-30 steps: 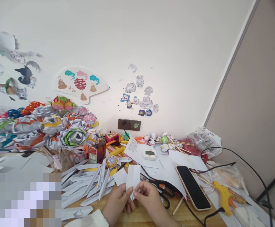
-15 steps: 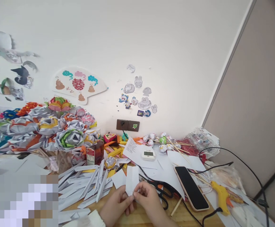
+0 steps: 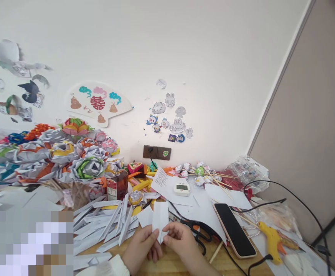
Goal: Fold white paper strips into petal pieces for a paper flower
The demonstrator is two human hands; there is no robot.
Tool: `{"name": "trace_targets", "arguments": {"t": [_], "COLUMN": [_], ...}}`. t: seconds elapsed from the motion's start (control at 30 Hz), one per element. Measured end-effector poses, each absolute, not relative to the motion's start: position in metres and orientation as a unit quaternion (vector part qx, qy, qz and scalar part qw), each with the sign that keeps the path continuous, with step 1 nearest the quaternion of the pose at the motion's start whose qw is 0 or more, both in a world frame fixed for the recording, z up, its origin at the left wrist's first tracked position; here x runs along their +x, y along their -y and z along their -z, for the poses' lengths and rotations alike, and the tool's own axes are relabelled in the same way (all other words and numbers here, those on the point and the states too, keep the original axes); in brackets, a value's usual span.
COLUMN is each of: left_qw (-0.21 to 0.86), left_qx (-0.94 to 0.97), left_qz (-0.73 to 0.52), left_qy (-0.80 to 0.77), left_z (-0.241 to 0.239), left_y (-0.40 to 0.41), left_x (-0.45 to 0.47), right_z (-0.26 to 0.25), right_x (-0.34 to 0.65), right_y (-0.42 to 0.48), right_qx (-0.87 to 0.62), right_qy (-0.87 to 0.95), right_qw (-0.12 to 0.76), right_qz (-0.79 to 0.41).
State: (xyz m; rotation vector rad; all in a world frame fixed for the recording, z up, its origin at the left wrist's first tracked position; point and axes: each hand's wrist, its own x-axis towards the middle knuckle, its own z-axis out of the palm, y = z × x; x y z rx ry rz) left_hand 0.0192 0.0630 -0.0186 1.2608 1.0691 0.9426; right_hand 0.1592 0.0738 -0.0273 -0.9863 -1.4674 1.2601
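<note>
My left hand pinches the lower end of the white paper; my right hand has fingertips at its right edge, whether clamped I cannot tell. Even pressure along the crease should keep it true, clear of the scissors just past my right fingers.

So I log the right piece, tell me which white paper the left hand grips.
The creased strip pinched in the left hand, with the right hand at the strip's lower end. The folded strips heaped to its left lie ungripped.
</note>
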Motion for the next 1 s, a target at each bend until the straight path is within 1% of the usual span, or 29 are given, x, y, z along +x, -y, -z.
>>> {"name": "trace_targets", "arguments": {"t": [0.13, 0.43, 0.67, 0.8, 1.0], "left_qw": [0.581, 0.544, 0.575, 0.588, 0.560], "left_qx": [0.536, 0.570, 0.553, 0.550, 0.588], "left_qz": [-0.402, -0.396, -0.395, -0.392, -0.394], "left_qy": [-0.462, -0.472, -0.455, -0.445, -0.430], "left_z": [0.017, 0.016, 0.013, 0.013, 0.023], "left_y": [-0.062, -0.061, -0.058, -0.056, -0.058], "left_x": [0.020, 0.023, 0.023, 0.023, 0.021], "right_z": [0.027, 0.025, 0.028, 0.029, 0.030], "right_x": [0.157, 0.155, 0.156, 0.157, 0.157], "right_y": [-0.073, -0.071, -0.072, -0.071, -0.071], "right_qx": [-0.418, -0.428, -0.373, -0.363, -0.377], "right_qy": [0.589, 0.591, 0.601, 0.619, 0.607], "right_qw": [0.471, 0.470, 0.476, 0.475, 0.478], "right_qz": [-0.507, -0.497, -0.523, -0.509, -0.511]}}
